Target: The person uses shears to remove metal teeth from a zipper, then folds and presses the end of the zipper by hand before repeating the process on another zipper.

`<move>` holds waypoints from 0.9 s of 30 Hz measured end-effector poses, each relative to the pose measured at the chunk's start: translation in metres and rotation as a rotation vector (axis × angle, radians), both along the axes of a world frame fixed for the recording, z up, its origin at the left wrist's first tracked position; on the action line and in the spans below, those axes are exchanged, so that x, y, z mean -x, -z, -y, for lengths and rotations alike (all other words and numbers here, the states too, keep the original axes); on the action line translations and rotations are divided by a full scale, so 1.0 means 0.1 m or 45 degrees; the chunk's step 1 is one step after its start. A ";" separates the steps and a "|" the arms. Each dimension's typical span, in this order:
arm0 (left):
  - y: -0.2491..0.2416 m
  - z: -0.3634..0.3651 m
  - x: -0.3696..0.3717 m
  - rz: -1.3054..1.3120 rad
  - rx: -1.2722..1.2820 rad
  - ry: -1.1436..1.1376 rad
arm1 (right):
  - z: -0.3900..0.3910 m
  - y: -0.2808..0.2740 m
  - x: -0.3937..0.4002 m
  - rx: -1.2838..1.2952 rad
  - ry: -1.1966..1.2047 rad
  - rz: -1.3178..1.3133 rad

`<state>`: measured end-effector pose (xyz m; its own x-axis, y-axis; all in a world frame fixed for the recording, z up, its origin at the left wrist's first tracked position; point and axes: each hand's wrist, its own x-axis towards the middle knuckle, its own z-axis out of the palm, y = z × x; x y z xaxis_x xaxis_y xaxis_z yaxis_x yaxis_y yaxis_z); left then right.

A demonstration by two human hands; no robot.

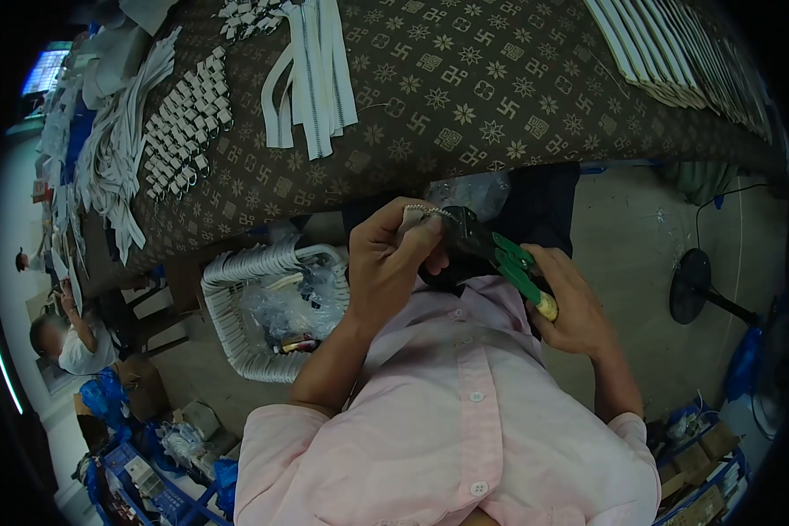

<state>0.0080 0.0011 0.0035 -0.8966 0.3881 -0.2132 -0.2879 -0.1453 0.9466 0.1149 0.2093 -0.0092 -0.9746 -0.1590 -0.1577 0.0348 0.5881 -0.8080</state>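
Note:
My left hand [386, 259] pinches the end of a pale zipper [422, 210], its row of metal teeth curving above the thumb. Wrapped round the green handles of a pair of pliers [510, 263] is my right hand [574, 302]; one handle end is yellowish. The dark head of the pliers points left and meets or nearly touches the zipper end. Exactly what lies between the jaws is too dark to make out. Beyond my hands, several white zippers [311, 96] with metal teeth lie on the patterned tablecloth [447, 105].
A white woven basket [223, 320] with plastic bags stands at left. Long bundled strips [675, 53] lie at the table's far right. Folded pale pieces [184, 131] and hanging white tapes [118, 158] are at left. Another person [83, 342] sits there. A round black stand base [688, 285] is at right.

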 end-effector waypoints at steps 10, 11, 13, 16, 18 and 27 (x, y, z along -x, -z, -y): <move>-0.01 -0.01 0.00 -0.019 0.047 0.007 | -0.03 0.03 0.00 0.045 -0.040 0.091; -0.01 -0.02 -0.01 -0.019 0.050 0.001 | -0.03 0.02 0.00 0.054 -0.047 0.109; -0.01 -0.03 0.00 -0.024 0.051 -0.006 | -0.03 0.02 0.00 0.062 -0.056 0.122; -0.03 -0.04 0.00 -0.034 0.068 -0.006 | 0.00 0.04 -0.01 0.148 -0.048 0.123; -0.02 -0.04 0.00 -0.022 0.107 -0.018 | 0.01 0.03 0.00 0.168 -0.055 0.123; 0.03 -0.04 0.00 -0.007 0.109 -0.029 | 0.02 0.06 -0.01 0.102 -0.033 0.071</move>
<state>0.0077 0.0056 0.0000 -0.9064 0.3480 -0.2396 -0.2802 -0.0707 0.9573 0.1157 0.2073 -0.0148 -0.9600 -0.1984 -0.1977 0.0668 0.5231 -0.8497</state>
